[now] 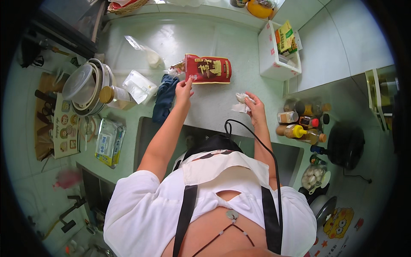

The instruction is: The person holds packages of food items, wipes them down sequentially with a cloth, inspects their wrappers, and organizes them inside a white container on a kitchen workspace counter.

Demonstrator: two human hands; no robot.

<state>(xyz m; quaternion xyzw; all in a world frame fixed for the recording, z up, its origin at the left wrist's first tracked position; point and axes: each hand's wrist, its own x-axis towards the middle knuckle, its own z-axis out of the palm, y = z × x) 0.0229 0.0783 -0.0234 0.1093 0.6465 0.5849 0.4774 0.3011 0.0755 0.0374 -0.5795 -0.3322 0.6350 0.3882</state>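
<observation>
A red pouch [209, 70] with gold markings lies on the pale grey-green counter [205, 100]. My left hand [184, 91] is at its near left corner, fingertips closed on the edge. Beside the pouch's left end sits a crinkled clear and red wrapper [177, 68]. A dark blue cloth [163, 103] lies bunched just left of my left hand. My right hand [257, 109] pinches a crumpled white tissue [241, 103] over the counter, to the right of the pouch and nearer to me.
Left of the cloth are a white soft pack [139, 87], a wood-lidded jar [115, 96] and stacked bowls [87, 88]. Clear plastic [147, 53] lies farther back. A white box [278, 55] stands far right, several seasoning bottles [302, 120] nearer. A black cable [274, 162] hangs beside my right arm.
</observation>
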